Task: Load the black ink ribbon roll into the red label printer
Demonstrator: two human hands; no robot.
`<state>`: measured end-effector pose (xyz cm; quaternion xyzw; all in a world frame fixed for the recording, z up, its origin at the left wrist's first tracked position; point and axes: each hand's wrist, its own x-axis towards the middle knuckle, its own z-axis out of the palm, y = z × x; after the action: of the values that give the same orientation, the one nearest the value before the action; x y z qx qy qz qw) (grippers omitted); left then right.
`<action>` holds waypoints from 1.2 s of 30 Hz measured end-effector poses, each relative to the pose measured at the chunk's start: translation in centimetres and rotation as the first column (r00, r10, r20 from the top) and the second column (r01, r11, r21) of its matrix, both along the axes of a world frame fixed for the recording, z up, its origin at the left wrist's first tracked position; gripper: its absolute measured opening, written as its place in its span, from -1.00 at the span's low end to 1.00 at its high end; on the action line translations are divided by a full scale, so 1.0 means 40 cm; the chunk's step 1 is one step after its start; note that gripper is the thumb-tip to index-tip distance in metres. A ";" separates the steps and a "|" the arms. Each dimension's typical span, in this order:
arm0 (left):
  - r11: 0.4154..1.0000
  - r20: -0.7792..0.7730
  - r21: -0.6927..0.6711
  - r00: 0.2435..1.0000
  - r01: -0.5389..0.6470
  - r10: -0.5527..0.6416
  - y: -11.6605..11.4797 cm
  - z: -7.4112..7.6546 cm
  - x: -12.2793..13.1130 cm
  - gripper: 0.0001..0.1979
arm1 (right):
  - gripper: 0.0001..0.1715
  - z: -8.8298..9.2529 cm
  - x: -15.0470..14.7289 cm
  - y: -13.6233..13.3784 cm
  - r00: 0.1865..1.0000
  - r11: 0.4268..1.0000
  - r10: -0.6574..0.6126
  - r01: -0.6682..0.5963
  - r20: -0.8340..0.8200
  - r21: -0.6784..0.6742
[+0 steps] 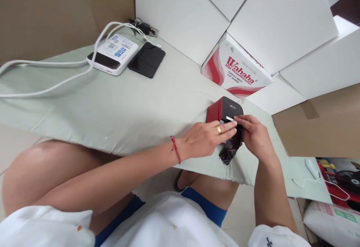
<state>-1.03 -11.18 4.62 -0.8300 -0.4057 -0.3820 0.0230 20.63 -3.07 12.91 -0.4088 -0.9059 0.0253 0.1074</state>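
Note:
A small boxy device with a black top and red side (pixel 214 112) stands on the cloth-covered surface, a short white strip (pixel 230 119) at its front edge. My left hand (pixel 206 138), wearing a gold ring, reaches across its front with two fingers stretched toward the strip; its thumb is hidden. From the other side my right hand (pixel 255 136) meets it, fingers closed close to the strip and the device's edge. Dark, shiny, crinkled film (pixel 229 152) hangs below and between both hands. What exactly the fingertips pinch is covered.
A white power bank (pixel 119 52) with a looped white cable (pixel 95 52) lies at left, beside a black phone (pixel 147 59) and keys (pixel 143 26). A Wahaha carton (pixel 236 69) stands behind the device among white boxes (pixel 180 11). A brown cardboard panel (pixel 323 123) borders the right.

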 end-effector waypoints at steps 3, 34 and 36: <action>0.990 0.056 -0.110 0.994 -0.085 0.092 0.021 0.002 -0.028 -0.41 | -0.34 -0.020 0.003 -0.013 1.000 1.000 -0.006 0.006 0.000 0.028; 0.948 0.053 -0.310 0.995 -0.067 0.088 0.053 -0.009 -0.048 -0.46 | -0.61 -0.037 0.046 -0.110 0.956 0.995 0.049 -0.070 -0.289 -0.063; 0.955 0.090 -0.291 0.992 -0.058 0.087 0.056 -0.025 -0.042 -0.44 | -0.62 -0.019 0.035 -0.072 0.958 0.995 -0.031 0.001 -0.285 -0.105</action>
<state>-2.72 -8.96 3.61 -0.7884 -0.4879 -0.3597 -0.1049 22.04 -5.95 12.16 -0.4130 -0.8751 0.1301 0.2161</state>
